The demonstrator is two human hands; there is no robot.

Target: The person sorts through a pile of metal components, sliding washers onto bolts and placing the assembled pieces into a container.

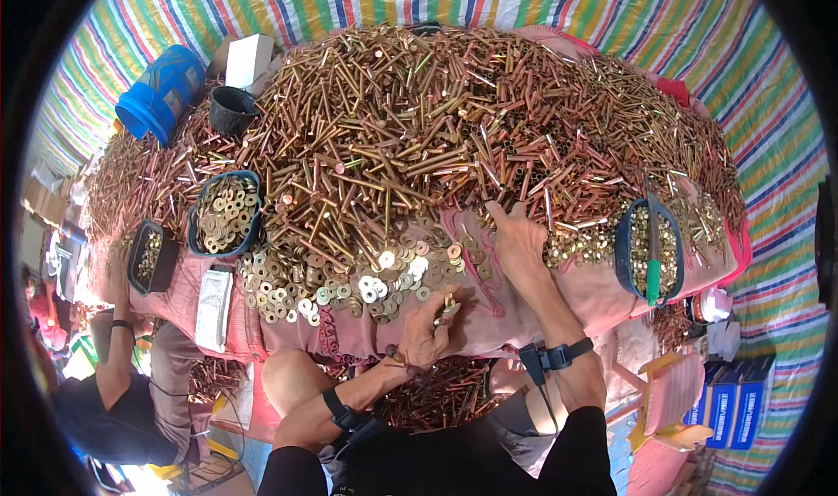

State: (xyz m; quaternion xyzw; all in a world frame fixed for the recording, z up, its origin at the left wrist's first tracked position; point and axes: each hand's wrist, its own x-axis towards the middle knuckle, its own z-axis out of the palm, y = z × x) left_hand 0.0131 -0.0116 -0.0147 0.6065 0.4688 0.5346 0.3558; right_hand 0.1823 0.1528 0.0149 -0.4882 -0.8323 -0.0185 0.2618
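Observation:
My left hand (pixel 425 328) is closed near the front of the cloth-covered heap, with the end of a brass-coloured metal fastener (pixel 449 307) poking out between its fingers. Farther forward, my right hand (pixel 521 237) reaches to the lower edge of a large pile of long bolts (pixel 401 121). Its fingertips are apart and touch the pile's edge; I see nothing between them. Flat washers (pixel 371 288) lie spread to the left of both hands. Small brassy nuts (pixel 580 245) are scattered to the right of my right hand.
A tub of washers (pixel 225 215) and a dark tub of small parts (pixel 150 259) sit at left, a nut basket (pixel 621 250) with a green-handled tool (pixel 653 278) at right. A blue bucket (pixel 161 95) lies at far left. Another person's arm (pixel 112 361) shows at left.

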